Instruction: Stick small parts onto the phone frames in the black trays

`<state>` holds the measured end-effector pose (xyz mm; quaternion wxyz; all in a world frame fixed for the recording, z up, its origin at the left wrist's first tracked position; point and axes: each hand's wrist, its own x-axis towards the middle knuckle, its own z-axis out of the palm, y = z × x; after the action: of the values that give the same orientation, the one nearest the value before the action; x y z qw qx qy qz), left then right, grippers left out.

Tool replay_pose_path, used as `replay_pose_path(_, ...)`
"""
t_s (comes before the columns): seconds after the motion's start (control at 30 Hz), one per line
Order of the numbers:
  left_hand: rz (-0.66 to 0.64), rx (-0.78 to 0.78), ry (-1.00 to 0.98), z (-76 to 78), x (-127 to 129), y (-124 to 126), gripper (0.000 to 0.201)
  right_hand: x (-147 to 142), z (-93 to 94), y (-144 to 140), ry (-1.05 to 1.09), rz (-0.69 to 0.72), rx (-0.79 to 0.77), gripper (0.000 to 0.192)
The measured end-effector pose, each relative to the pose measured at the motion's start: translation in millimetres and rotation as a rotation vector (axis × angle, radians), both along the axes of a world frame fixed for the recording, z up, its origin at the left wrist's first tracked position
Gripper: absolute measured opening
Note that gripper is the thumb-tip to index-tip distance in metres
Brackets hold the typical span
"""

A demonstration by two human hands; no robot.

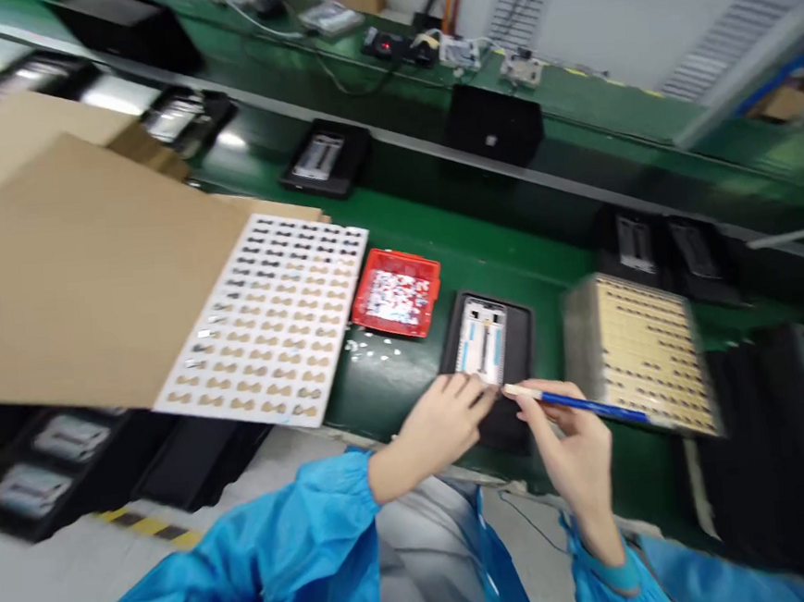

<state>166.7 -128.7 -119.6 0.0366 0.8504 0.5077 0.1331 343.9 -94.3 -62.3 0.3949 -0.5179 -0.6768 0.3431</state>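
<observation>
Head view: right hand (575,443) clamped on blue pen (577,402), left hand (446,420) fingers apart on black tray (520,333) with phone frame (481,339).

On a green workbench (439,242), the left hand (439,423) rests its fingertips on the near edge of a black tray (516,329) that holds a pale phone frame (481,336). The right hand (573,445) grips a blue pen-like tool (581,403), its pale tip just beside the frame's lower end. A red tray (397,292) of small parts sits left of the black tray, next to a white sheet of small components (271,321) partly covered by cardboard (72,271). Both sleeves are blue.
</observation>
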Motion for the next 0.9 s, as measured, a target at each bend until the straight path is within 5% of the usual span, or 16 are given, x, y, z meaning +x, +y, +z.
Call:
replay_pose_path(0.23,0.019,0.019,0.021,2.4,7,5,0.033,-45,39.7,5,-0.045,0.164,0.344,0.003)
replay_pose_path(0.6,0.005,0.072,-0.205,-18.7,-8,-5,0.051,11,11.7,-2,-0.146,-0.104,-0.037,0.033)
replay_pose_path(0.73,0.01,0.068,-0.123,-13.8,2,1,0.052,7,15.4,-6,-0.147,-0.091,0.009,0.025)
replay_pose_path(0.9,0.0,-0.01,-0.128,1.8,6,3,0.041,-35,44.2,-8,-0.173,0.143,0.284,0.005)
